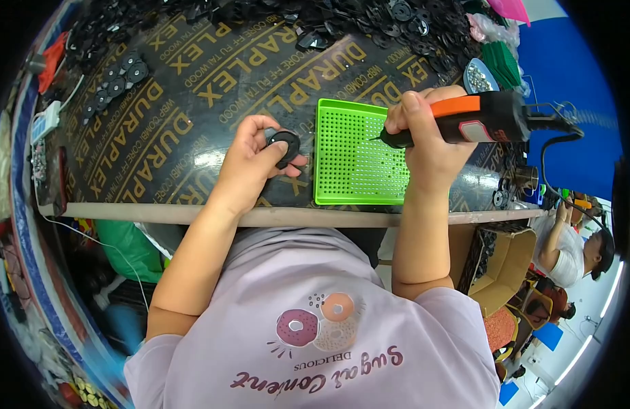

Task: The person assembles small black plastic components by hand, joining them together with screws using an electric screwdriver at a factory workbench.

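My left hand [245, 163] pinches a round black plastic part [288, 146] between thumb and fingers, just left of a bright green perforated tray [319, 160]. In my right hand [427, 136] is a black and orange electric screwdriver [492, 112], gripped round its body. Its thin bit points left, over the tray, apart from the black part. Small pale pieces seem to sit in many of the tray's holes, too small to make out surely. The far right of the tray is hidden behind my right hand and forearm.
Loose black plastic parts [403, 34] are heaped along the table's far side. Several round black parts [117, 82] lie at left, near a white power strip [46, 123]. A blue dish [478, 76] holds small metal pieces. The screwdriver's cord [545, 160] hangs at right, above a cardboard box [509, 262].
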A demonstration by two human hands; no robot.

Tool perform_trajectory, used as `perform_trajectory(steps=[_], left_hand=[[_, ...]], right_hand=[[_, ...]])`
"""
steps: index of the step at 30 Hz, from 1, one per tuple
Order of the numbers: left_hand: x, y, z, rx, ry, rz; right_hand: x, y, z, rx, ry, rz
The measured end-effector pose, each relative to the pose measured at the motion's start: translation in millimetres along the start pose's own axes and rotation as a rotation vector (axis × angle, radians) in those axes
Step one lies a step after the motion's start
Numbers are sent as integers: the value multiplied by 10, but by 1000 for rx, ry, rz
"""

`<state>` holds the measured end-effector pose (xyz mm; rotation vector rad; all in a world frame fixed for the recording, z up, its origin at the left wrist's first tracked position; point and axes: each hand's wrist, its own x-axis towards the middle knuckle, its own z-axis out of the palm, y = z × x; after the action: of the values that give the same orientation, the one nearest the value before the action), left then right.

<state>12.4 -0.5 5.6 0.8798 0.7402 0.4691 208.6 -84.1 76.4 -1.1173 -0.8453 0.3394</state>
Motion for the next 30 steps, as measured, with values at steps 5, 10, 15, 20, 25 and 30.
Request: perform_trajectory(steps=[5, 10, 15, 20, 25, 30], left_hand=[[16, -7, -26, 11, -16, -21], [26, -9, -21, 2, -17, -23], [15, 5, 13, 56, -2, -19], [10, 15, 12, 41, -24, -45], [18, -10, -16, 25, -38, -48], [19, 2, -9, 51, -36, -33]], right_hand=[[-55, 75, -26, 6, 37, 20], [-90, 115, -48, 7, 17, 65], [-105, 144, -70, -228, -83, -44], [-120, 137, -87, -226, -69, -39], [-121, 152, -97, -225, -60, -49], [-106, 149, -94, -202, -47, -35]])
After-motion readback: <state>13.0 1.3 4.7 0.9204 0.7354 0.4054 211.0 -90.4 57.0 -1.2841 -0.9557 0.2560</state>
